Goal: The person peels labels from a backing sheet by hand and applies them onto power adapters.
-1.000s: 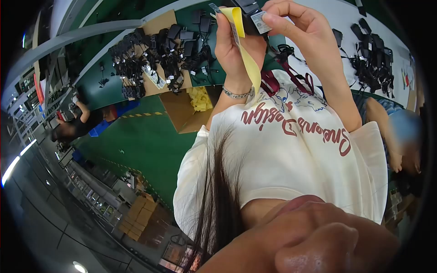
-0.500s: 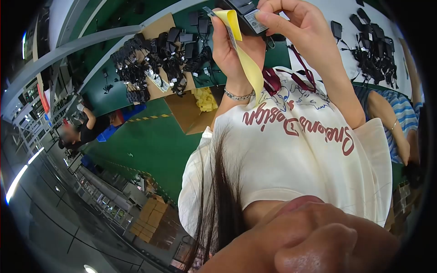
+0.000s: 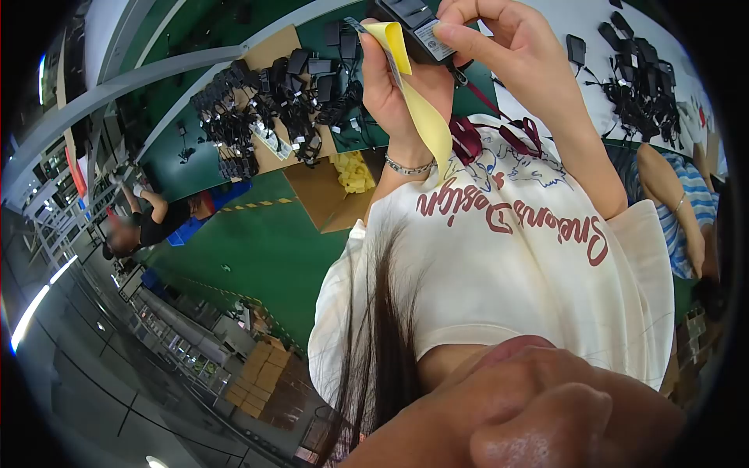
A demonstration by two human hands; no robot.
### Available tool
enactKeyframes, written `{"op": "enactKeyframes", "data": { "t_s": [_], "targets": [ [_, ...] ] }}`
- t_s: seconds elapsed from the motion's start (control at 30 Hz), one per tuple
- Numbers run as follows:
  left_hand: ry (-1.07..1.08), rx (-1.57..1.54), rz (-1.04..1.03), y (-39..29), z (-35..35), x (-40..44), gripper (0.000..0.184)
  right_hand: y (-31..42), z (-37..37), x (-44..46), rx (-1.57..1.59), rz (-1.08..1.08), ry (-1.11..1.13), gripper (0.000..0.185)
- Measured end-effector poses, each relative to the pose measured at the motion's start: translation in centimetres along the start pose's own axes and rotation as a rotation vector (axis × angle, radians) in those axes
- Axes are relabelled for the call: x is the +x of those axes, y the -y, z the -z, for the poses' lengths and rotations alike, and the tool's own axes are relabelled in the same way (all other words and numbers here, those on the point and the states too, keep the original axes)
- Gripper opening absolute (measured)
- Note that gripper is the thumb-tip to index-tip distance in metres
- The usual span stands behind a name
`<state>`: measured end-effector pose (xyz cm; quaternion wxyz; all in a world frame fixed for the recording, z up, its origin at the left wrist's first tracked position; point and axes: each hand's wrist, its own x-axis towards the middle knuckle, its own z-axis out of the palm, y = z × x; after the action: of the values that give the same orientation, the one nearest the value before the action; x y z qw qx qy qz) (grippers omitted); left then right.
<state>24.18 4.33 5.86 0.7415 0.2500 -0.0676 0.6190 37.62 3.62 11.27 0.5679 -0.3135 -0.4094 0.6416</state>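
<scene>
My left hand (image 3: 406,105), with a bracelet at the wrist, is closed around a black power adapter (image 3: 402,17) at the top middle. A yellow backing strip (image 3: 425,121) with a printed part at its upper end is held by the same hand, curling down past the wrist. On the adapter's face is a white printed label (image 3: 431,39). My right hand (image 3: 511,43) is closed at the adapter's right side, its thumb tip on the label's edge. Part of the adapter is cut off by the frame's top.
Many black adapters with cables (image 3: 289,101) lie on cardboard at the left; more (image 3: 640,78) lie on a white surface at the right. A cardboard box (image 3: 312,195) holds yellow paper. One person (image 3: 164,218) is at the far left; another's arm (image 3: 671,187) shows at the right.
Both hands and the adapter have shifted slightly left in view. My right thumb stays at the label. The person at the right has moved an arm.
</scene>
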Motion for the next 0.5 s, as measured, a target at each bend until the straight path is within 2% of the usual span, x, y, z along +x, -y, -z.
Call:
{"op": "enactKeyframes", "data": {
  "t_s": [0.03, 0.1, 0.23, 0.33, 0.5],
  "targets": [
    [-0.166, 0.046, 0.026, -0.2, -1.9, 0.0, 0.039, -1.7, 0.5, 0.8, 0.097, 0.263, 0.143, 0.008],
    [-0.495, 0.14, 0.078, -0.5, -4.5, -0.1, 0.039, -2.8, 1.1, 1.1, 0.193, 0.529, 0.285, 0.008],
    [-0.49, 0.176, 0.099, -0.6, -4.6, 0.0, 0.033, -1.5, 0.7, 0.7, 0.163, 0.512, 0.278, 0.009],
    [-0.486, 0.067, 0.101, 0.0, -2.7, -1.1, 0.035, 2.8, -1.0, -1.2, -0.107, -0.209, -0.115, 0.009],
    [-0.497, 0.03, 0.111, 0.1, -2.5, -1.6, 0.032, 2.5, -1.1, -1.0, -0.167, -0.235, -0.15, 0.009]
  ]
}}
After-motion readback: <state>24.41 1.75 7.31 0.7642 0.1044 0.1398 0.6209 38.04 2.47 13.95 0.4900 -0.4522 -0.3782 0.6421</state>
